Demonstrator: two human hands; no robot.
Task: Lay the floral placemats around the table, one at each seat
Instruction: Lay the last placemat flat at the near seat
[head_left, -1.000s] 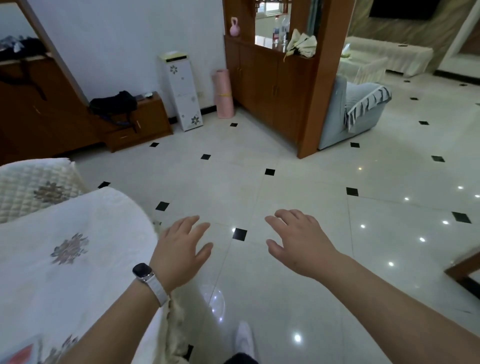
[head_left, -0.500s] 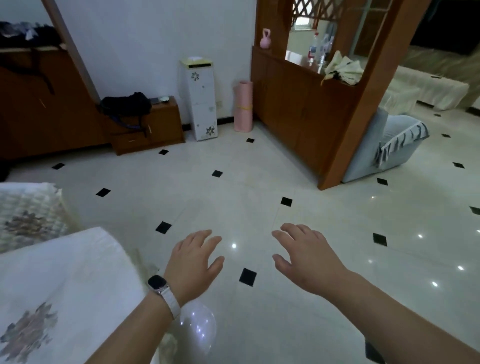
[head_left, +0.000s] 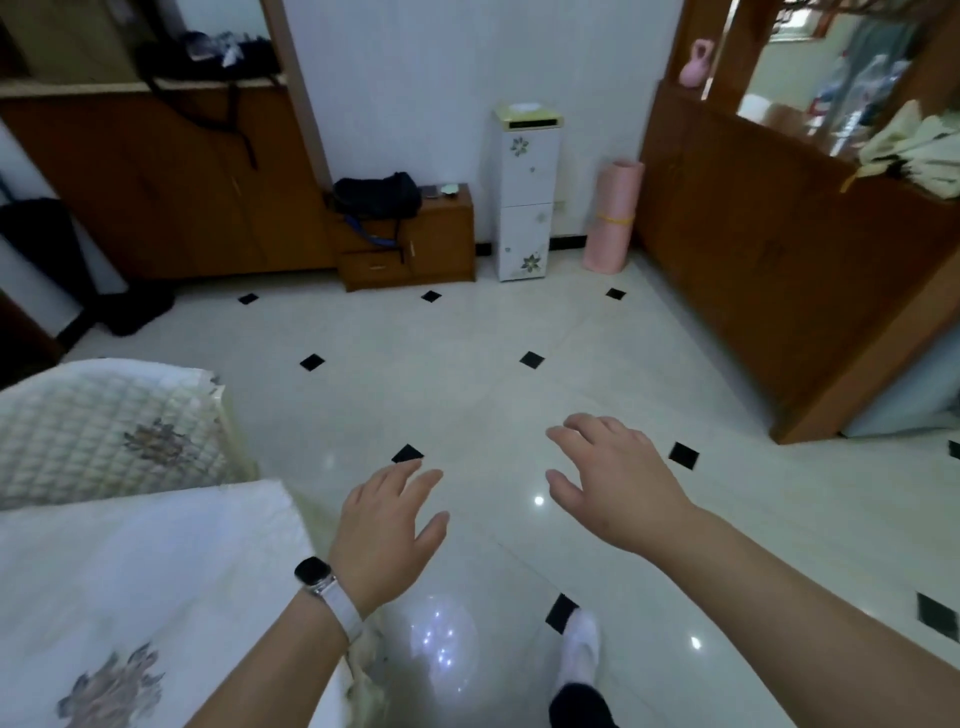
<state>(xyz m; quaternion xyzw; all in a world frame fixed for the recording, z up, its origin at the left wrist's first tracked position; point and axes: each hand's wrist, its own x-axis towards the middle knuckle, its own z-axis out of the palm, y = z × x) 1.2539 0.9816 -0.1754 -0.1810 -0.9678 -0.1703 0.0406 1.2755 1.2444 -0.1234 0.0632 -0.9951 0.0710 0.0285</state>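
as left hand (head_left: 387, 530) and right hand (head_left: 618, 488) hover, fingers (head_left: 410, 480) spread, empty, floral cloth (head_left: 130, 582) lies flat.

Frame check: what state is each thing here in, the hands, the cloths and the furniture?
left hand: open, empty, over the floor.
right hand: open, empty, over the floor.
quilted floral mat: lying flat, untouched.
white floral cloth: spread flat, untouched.
low cabinet: door and drawer shut.
black bag: resting on the low cabinet.
pink roll: rolled up, standing upright.
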